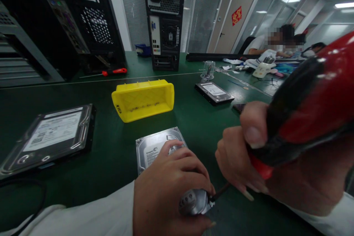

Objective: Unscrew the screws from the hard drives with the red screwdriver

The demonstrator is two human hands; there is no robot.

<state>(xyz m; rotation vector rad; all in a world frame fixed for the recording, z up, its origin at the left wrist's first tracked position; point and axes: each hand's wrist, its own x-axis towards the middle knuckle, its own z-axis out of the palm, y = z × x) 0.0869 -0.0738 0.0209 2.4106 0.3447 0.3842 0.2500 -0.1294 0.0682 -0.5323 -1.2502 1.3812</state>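
Observation:
A silver hard drive [149, 147] lies label up on the green table in front of me. My left hand [171, 184] rests over it, fingers curled around its near part and covering much of the label. In my right hand [243, 147] is a red and black screwdriver [309, 92], its thick handle filling the right side of the view. The thin shaft points down and left, and its tip touches or nearly touches the drive's near right corner. Whether a screw sits there is too small to tell.
Beyond the drive stands a yellow bin [143, 99] with small dark bits inside. Other hard drives lie at left [55, 136] and right [214, 93]. A red screwdriver [114, 71] lies near open computer cases [166, 25]. Co-workers [265, 44] sit at the far right.

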